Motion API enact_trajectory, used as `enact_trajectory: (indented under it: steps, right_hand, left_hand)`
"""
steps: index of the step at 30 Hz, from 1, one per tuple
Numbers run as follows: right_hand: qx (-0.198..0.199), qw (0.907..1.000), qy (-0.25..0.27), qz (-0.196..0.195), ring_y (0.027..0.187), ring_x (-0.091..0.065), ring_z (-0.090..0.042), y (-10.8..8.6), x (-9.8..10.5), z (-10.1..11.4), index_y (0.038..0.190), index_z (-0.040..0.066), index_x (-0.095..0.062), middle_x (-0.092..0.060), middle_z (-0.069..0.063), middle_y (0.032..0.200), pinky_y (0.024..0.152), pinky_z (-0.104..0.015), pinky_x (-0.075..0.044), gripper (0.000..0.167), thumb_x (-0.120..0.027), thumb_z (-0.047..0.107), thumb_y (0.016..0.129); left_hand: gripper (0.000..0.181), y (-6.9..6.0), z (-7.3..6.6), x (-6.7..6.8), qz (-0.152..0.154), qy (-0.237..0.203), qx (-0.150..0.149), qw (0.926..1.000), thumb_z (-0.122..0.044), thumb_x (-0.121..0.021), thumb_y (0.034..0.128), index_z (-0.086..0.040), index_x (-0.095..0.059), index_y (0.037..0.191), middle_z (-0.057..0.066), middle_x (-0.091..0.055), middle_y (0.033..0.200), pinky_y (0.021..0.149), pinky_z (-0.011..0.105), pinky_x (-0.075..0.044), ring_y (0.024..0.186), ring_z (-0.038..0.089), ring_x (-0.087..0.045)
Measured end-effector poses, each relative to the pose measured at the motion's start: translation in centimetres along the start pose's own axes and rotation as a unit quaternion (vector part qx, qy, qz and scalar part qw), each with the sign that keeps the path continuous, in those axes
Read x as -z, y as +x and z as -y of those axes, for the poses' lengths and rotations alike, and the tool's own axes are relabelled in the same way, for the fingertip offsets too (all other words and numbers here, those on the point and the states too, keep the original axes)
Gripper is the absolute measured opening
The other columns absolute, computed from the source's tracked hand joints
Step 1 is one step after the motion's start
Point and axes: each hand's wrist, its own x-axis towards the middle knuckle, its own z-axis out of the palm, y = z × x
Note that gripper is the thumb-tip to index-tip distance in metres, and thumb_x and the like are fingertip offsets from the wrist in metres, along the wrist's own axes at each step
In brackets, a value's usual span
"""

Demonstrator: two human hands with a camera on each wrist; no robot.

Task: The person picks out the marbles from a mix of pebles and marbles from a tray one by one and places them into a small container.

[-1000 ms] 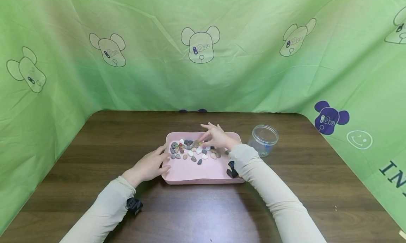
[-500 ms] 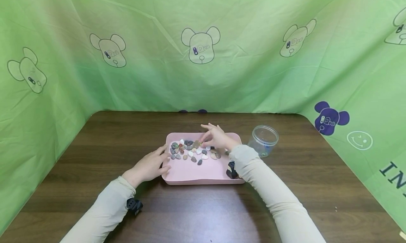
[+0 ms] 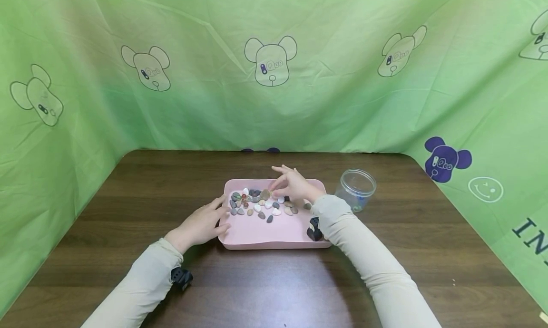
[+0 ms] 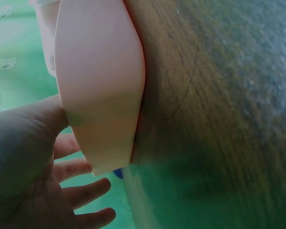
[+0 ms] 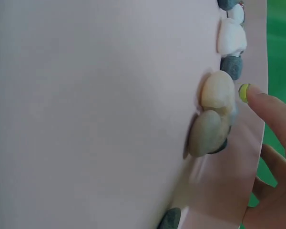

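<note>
Pinches a yellow marble in the right hand, rests a loose left hand on the tray, seems busy picking, and should lift next.

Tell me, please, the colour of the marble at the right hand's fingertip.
The marble is yellow-green, best seen from the right wrist.

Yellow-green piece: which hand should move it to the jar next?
Probably the right hand: its fingers are at the yellow-green piece, and the jar stands right of the pink tray. The left hand touches the opposite edge.
</note>
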Motion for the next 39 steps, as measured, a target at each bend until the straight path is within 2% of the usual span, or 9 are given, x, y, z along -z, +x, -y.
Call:
enact_trajectory:
  steps: [6,15,21,27,39]
  right_hand:
    - [0.009,0.9998,0.013,-0.015,0.141,-0.014,-0.048,0.0,0.6,0.0,0.091,0.009,-0.075,-0.033,-0.021,0.149,0.110,-0.068,-0.003,0.012,-0.071,0.015,0.080]
    - [0.016,0.9996,0.011,-0.022,0.142,-0.017,-0.043,-0.5,1.5,0.7,0.092,0.009,-0.075,-0.033,-0.017,0.150,0.114,-0.057,-0.015,0.014,-0.072,0.013,0.079]
    - [0.030,0.9991,0.013,-0.027,0.143,-0.016,-0.042,-0.7,2.1,0.7,0.092,0.009,-0.075,-0.033,-0.016,0.150,0.114,-0.056,-0.017,0.014,-0.072,0.015,0.080]
    - [0.038,0.9985,0.016,-0.036,0.143,-0.017,-0.040,-1.1,2.6,0.5,0.092,0.012,-0.075,-0.034,-0.015,0.150,0.115,-0.056,-0.017,0.013,-0.072,0.017,0.080]
    - [0.064,0.9965,-0.003,-0.054,0.138,-0.031,-0.040,-2.6,4.3,0.8,0.090,0.011,-0.075,-0.039,-0.017,0.147,0.111,-0.053,-0.029,0.013,-0.074,0.015,0.078]
  left_hand:
    - [0.046,0.0,0.1,0.0,-0.005,0.001,-0.002,1.0000,-0.025,-0.061,0.0886,0.003,-0.056,0.124,0.026,-0.032,0.147,0.104,0.051,-0.038,0.126,0.043,-0.046]
    - [0.044,0.0,0.0,0.2,-0.012,0.007,-0.012,0.9998,-0.024,-0.062,0.0880,0.003,-0.057,0.122,0.027,-0.034,0.146,0.102,0.052,-0.040,0.123,0.043,-0.048]
    - [0.045,0.0,-0.1,0.2,-0.005,0.005,-0.003,1.0000,-0.025,-0.061,0.0886,0.003,-0.056,0.124,0.027,-0.033,0.147,0.103,0.052,-0.039,0.125,0.043,-0.047]
    - [0.044,0.0,-0.1,0.2,-0.008,0.007,-0.005,0.9999,-0.024,-0.061,0.0887,0.004,-0.056,0.123,0.028,-0.033,0.146,0.103,0.053,-0.039,0.124,0.043,-0.047]
    - [0.043,-0.2,-0.1,0.1,-0.017,0.013,-0.021,0.9995,-0.023,-0.061,0.0883,0.005,-0.057,0.121,0.029,-0.036,0.144,0.102,0.052,-0.040,0.122,0.043,-0.049]
